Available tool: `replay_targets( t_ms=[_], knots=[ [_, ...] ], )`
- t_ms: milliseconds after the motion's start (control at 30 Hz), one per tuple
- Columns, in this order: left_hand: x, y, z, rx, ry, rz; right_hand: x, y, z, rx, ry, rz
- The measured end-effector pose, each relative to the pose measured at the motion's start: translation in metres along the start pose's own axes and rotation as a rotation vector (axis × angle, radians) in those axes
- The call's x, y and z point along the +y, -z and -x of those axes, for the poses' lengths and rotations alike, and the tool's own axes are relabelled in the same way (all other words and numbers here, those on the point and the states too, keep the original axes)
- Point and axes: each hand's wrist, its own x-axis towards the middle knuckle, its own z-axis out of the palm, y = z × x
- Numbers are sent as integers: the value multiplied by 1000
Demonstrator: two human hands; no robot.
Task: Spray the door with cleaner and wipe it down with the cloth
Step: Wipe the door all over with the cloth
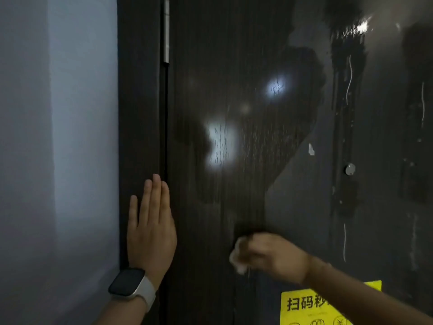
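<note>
A dark wood-grain door [234, 184] fills the middle and right of the head view, wet and shiny on its left part, duller grey to the right, with thin drips running down. My right hand [274, 256] grips a small pale cloth [237, 256] and presses it against the door low in the middle; it looks blurred. My left hand [151, 228] lies flat with straight fingers on the dark door frame [138, 113], a watch on its wrist. No spray bottle is in view.
A pale wall [58, 148] stands to the left of the frame. A metal hinge [166, 31] sits at the top of the door edge. A round metal peephole [350, 169] and a yellow sticker [304, 306] are on the door's right part.
</note>
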Motion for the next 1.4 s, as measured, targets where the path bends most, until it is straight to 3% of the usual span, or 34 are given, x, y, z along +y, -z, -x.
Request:
replay_targets(
  t_ms=[67, 167, 200, 267, 400, 467, 600, 700, 867, 967, 1067, 1133, 1233, 1400],
  knots=[
    [0, 0, 2, -8, 6, -4, 10, 26, -16, 268, -145, 31],
    [-1, 0, 2, 3, 9, -2, 27, 45, -48, 683, -538, -22],
    [0, 0, 2, 12, 13, 4, 27, 40, -51, 744, -588, -6],
    [1, -1, 5, 22, 26, 19, 6, 11, -43, 737, -579, 40],
    [3, -3, 20, 7, 66, 7, -68, -73, 34, 481, -521, -67],
    [3, -4, 28, 5, 86, -15, -91, -92, 56, 450, -558, -120],
    [14, -7, 52, -16, 150, -37, -74, -67, 9, 740, -872, -243],
    [26, -9, 67, -57, 205, -50, -46, -36, -32, 951, -919, -215],
    [28, 0, 71, -178, 159, -55, -103, -88, 9, 818, -1049, -256],
    [27, 10, 79, -317, 72, -35, -118, -91, 16, 877, -1131, -377],
    [27, 14, 87, -420, 28, -44, -86, -63, -13, 979, -1116, -355],
    [29, 14, 88, -443, 57, -16, -68, -48, -23, 1015, -1060, -332],
    [36, 14, 87, -432, 129, 66, -76, -57, -7, 897, -1022, -324],
    [41, 11, 95, -459, 142, 124, -110, -90, 19, 804, -1118, -297]
  ],
)
